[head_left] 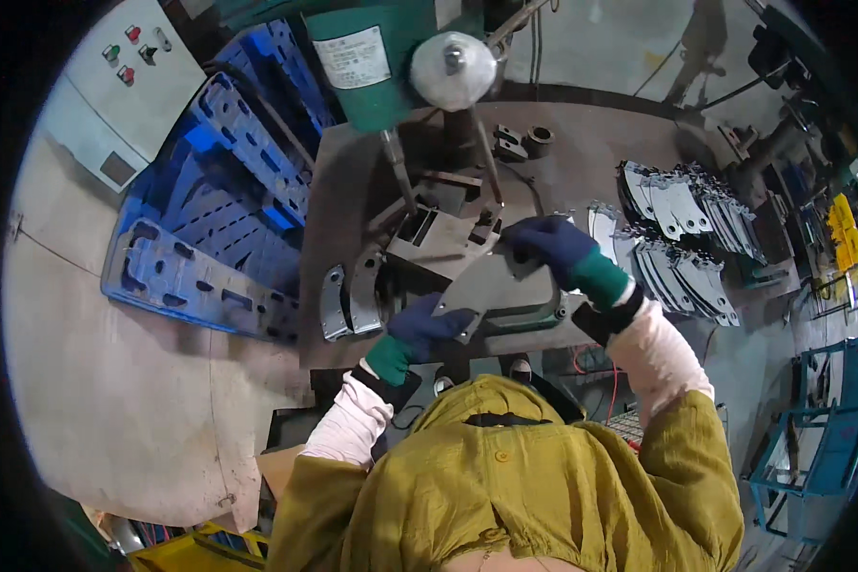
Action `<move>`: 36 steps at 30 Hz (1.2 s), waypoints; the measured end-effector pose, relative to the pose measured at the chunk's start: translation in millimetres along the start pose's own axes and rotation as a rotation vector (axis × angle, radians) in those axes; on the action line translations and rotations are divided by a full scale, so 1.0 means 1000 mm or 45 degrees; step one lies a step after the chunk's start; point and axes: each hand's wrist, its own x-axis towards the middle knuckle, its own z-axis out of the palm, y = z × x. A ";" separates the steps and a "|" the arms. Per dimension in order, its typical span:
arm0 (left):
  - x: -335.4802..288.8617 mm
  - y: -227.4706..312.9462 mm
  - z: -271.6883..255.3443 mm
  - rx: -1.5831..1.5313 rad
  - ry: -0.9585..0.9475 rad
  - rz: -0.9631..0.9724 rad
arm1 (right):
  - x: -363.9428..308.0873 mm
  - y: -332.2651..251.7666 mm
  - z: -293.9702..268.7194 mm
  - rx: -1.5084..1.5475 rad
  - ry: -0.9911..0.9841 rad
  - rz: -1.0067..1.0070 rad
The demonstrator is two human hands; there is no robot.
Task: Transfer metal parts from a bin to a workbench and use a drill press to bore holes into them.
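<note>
A flat, curved grey metal plate (491, 289) is held between my two gloved hands, tilted above the front of the machine's base. My left hand (427, 326), in a dark blue glove, is closed on the plate's lower left end. At the upper right end, the fingers of my right hand (551, 250) are wrapped over the edge. Just beyond the plate is a metal fixture block (439, 240) under the green machine (357, 100). To the left of my left hand, two similar curved plates (364, 291) lie on the worktable (348, 181).
Several rows of curved metal plates (672, 205) cover the table's right side. A metal ring (540, 139) sits behind the machine. Blue plastic pallets (210, 276) and a control box with buttons (114, 86) stand left. At far right is a blue-green metal rack (820, 419).
</note>
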 end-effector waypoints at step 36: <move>0.055 -0.071 -0.086 -0.678 0.810 -0.019 | 0.030 -0.167 0.072 1.617 -0.407 -0.077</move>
